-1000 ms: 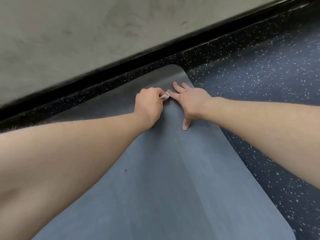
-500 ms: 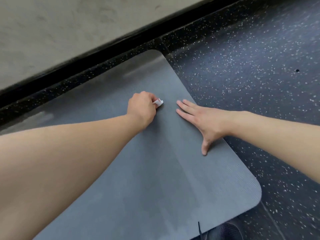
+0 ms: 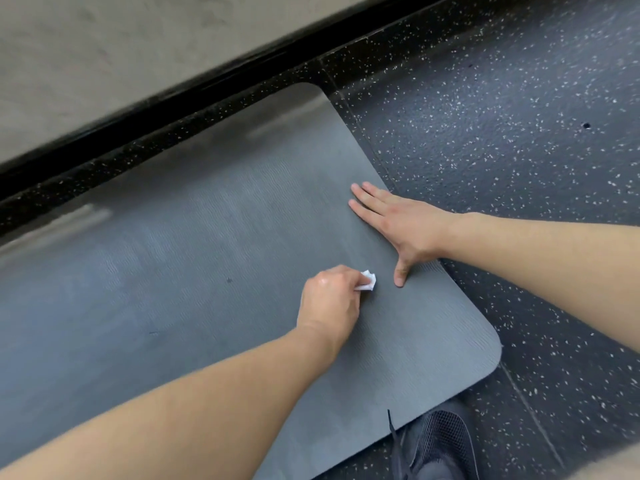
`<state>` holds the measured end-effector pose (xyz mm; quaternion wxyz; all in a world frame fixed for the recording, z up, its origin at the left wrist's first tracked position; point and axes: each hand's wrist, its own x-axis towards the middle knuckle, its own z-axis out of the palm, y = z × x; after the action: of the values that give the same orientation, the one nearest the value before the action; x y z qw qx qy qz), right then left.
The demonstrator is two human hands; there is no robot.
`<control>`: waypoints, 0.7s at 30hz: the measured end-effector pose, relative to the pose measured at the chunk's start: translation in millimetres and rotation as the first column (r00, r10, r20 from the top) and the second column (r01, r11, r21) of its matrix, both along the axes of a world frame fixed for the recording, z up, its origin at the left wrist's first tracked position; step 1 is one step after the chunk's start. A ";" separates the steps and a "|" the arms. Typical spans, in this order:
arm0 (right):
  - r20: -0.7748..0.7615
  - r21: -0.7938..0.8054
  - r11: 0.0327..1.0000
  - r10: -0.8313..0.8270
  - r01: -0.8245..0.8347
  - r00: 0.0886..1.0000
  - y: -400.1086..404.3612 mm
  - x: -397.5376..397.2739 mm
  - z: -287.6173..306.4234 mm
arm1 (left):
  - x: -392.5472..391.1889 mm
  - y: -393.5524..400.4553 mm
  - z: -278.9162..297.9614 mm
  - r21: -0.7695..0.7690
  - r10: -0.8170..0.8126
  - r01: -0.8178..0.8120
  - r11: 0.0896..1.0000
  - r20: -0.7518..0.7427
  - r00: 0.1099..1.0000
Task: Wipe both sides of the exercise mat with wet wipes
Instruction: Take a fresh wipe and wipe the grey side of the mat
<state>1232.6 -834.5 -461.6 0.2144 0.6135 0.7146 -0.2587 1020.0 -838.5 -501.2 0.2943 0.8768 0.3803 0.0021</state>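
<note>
A grey exercise mat (image 3: 194,258) is lying flat on the speckled dark floor (image 3: 502,140), filling the centre and left of the frame beside a black baseboard (image 3: 173,102). The left hand (image 3: 329,303) is pressing a small white wet wipe (image 3: 124,283) onto the mat, its fingers curling tight around the wipe. The right hand (image 3: 401,226) is resting flat on the mat's right edge, fingers straight and slightly spread. A dark mesh shoe (image 3: 440,448) is showing at lower right.
</note>
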 end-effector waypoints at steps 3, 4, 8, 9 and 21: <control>-0.040 0.006 0.999 -0.042 0.042 0.998 -31.0 -16.1 6.3 | 9.5 16.4 4.6 -0.045 -0.075 0.069 0.997 -0.141 0.987; -0.047 0.017 0.999 -0.030 0.031 0.998 -49.8 -20.8 7.1 | 13.6 20.4 7.0 -0.076 -0.082 0.070 0.995 -0.168 0.982; -0.145 0.077 0.997 0.010 0.001 0.989 -101.0 -18.5 -3.1 | 18.8 21.1 11.4 -0.121 -0.033 0.009 0.993 -0.199 0.979; -0.168 0.049 0.999 -0.006 0.015 0.986 -102.6 -14.1 -6.5 | 17.7 14.6 12.2 -0.075 -0.012 -0.003 0.997 -0.196 0.980; -0.075 0.080 0.996 0.045 -0.039 0.996 -130.5 -6.5 -24.8 | -3.5 -89.0 2.1 -0.050 -0.019 0.017 0.999 -0.038 0.999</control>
<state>1226.1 -965.0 -486.4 0.1682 0.5958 0.7447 -0.2493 1016.5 -927.6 -499.1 0.3087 0.8725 0.3778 -0.0267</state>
